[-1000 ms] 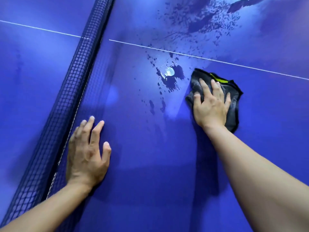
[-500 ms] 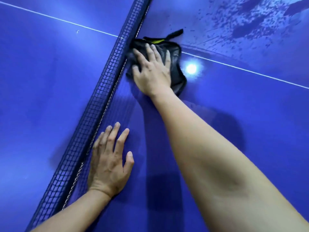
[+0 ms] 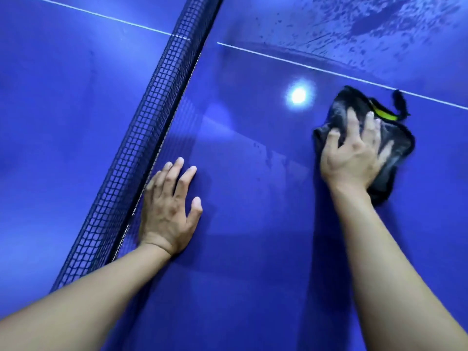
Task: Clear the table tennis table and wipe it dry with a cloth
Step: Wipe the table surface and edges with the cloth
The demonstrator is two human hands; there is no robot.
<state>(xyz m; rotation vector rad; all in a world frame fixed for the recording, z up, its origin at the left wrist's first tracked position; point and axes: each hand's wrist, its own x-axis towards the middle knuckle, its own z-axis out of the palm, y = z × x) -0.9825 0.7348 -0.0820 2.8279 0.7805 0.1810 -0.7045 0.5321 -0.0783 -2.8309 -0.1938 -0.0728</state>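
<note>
Your left hand lies flat, palm down, on the blue table tennis table, fingers straight and slightly spread, gripping nothing. The black net runs diagonally just to the left of this hand; the little-finger edge lies against or just beside the net's base, and which cannot be told. The table surface between your two hands shows only a few faint streaks. A bright round light reflection sits ahead of that gap, closer to your right hand. Your right hand presses palm down on the dark cloth, fingers extended and spread across it rather than curled round it; the fingertips are blurred. The cloth lies bunched on the table directly under this hand, and its edges show ahead of the fingertips, to the right of the hand and beside the wrist. A yellow-green tag shows on the cloth just beyond your right fingertips, next to a short black loop; any writing on the tag is too small to read. A white line crosses the table just beyond the cloth. Water droplets and smears cover the surface past that line, well ahead of your right hand.
</note>
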